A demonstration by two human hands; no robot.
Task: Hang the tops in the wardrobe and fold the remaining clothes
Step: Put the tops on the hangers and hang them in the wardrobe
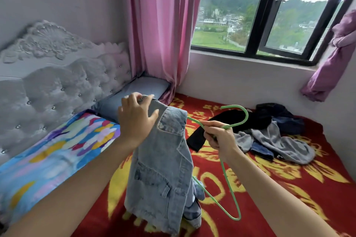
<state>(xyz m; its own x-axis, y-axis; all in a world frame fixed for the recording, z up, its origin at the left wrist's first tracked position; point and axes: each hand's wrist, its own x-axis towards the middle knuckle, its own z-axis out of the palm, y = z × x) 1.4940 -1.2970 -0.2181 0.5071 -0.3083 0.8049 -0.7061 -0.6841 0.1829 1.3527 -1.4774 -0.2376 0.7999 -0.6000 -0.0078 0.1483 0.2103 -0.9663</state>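
Bed: a bed covered by a red blanket with yellow flowers [269, 188] filled the lower part of the view.
Headboard: a white tufted headboard with carved scrollwork [57, 82] stood along the left.
Window: a black-framed window [256, 25] was above the far side of the bed, with a pink curtain [159, 34] hanging at its left and a knotted purple curtain [331, 59] at its right.
Quilt: a blue quilt with multicoloured dabs [48, 159] lay along the headboard; a blue-grey pillow [134, 90] was at its far end, by the pink curtain.
Clothes heap: a black garment [240, 121], a grey garment [279, 144] and dark blue denim pieces [285, 117] lay loosely piled on the blanket near the right wall.
Jacket: a light-blue washed denim jacket [161, 169] hung in the air over the bed, between the two forearms, well apart from the heap.
Hanger: a thin green plastic hanger [238, 115] was tilted, hook pointing up and right; one arm ran into the jacket near the collar, and the lower loop showed beside the hem.
Left hands: the left hand [134, 121] held the jacket's top edge, thumb laid across the denim; the fingertips were blurred.
Right hands: the right hand [219, 138] had its fingers curled around the hanger just below the hook.
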